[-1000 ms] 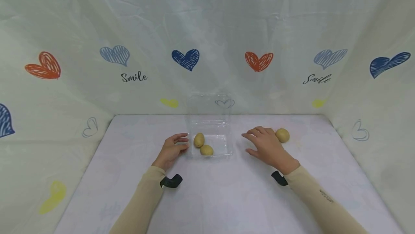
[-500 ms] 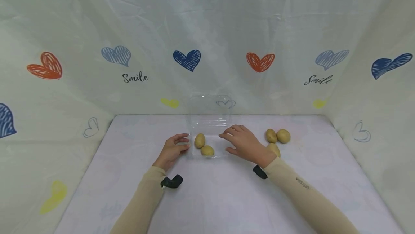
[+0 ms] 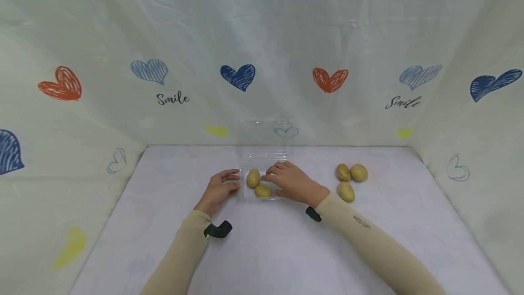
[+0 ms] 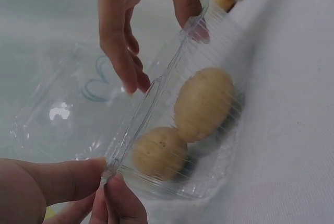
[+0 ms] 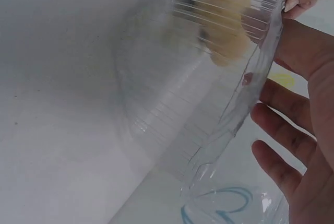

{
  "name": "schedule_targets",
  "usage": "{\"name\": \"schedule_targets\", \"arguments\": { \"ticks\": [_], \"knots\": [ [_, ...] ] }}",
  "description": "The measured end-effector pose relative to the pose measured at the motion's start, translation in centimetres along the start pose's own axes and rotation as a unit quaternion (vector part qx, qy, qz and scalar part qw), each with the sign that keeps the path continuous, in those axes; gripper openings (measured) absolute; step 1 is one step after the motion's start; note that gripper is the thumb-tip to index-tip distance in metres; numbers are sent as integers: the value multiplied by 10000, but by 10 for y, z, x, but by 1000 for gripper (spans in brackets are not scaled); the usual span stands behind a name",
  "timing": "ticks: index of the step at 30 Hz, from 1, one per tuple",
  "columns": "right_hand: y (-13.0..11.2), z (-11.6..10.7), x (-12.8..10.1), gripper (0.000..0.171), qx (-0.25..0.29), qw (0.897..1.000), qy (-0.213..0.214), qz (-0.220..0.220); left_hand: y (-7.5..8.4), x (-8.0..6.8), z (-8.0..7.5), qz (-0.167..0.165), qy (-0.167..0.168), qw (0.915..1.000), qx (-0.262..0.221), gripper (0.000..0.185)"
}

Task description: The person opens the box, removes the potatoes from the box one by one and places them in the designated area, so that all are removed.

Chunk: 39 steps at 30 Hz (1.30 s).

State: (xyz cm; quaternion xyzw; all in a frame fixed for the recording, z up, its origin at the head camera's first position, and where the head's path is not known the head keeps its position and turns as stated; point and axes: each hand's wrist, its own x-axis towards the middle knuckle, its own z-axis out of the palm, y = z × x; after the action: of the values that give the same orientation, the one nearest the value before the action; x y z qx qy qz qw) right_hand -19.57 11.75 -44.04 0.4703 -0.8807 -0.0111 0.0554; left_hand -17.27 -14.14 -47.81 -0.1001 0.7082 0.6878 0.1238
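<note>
A clear plastic clamshell container (image 3: pixel 245 195) stands on the table with its lid (image 3: pixel 266 136) raised at the back. Two potatoes lie inside at the left: one upright oval potato (image 3: pixel 253 178) and one nearer the front (image 3: pixel 263 190). My left hand (image 3: pixel 219 190) pinches the container's left rim between thumb and fingers, as the left wrist view shows. Over the right part of the container is my right hand (image 3: pixel 292 181), its fingers spread and slightly bent. No thing shows between them in the left wrist view (image 4: pixel 141 20).
Three more potatoes lie grouped on the table to the right: a back-left potato (image 3: pixel 343 172), a back-right potato (image 3: pixel 359 173) and a front potato (image 3: pixel 345 192). Behind the white table (image 3: pixel 262 249) hangs a pale sheet (image 3: pixel 278 22) printed with hearts.
My right hand has moved left from beside the loose potatoes to above the container, uncovering potatoes at the right. My left hand stays at the container's left rim.
</note>
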Motion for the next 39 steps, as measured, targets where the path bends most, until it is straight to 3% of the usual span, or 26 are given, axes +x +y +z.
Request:
{"name": "schedule_targets", "arguments": {
  "ticks": [16, 29, 39],
  "knots": [
    [0, 9, 18, 44, 65, 9986, -426, -312, 1, -3, 0, -16, 15, 10000, 76, 48],
    [-3, 12, 28, 42, -26, 9959, -531, -737, 0, 2, 0, -17, 21, 10000, 51, 48],
    [-2, 15, 31, 38, -17, 9965, -416, -726, 1, 0, 0, -1, -21, 10000, 88, 47]
  ]
}}
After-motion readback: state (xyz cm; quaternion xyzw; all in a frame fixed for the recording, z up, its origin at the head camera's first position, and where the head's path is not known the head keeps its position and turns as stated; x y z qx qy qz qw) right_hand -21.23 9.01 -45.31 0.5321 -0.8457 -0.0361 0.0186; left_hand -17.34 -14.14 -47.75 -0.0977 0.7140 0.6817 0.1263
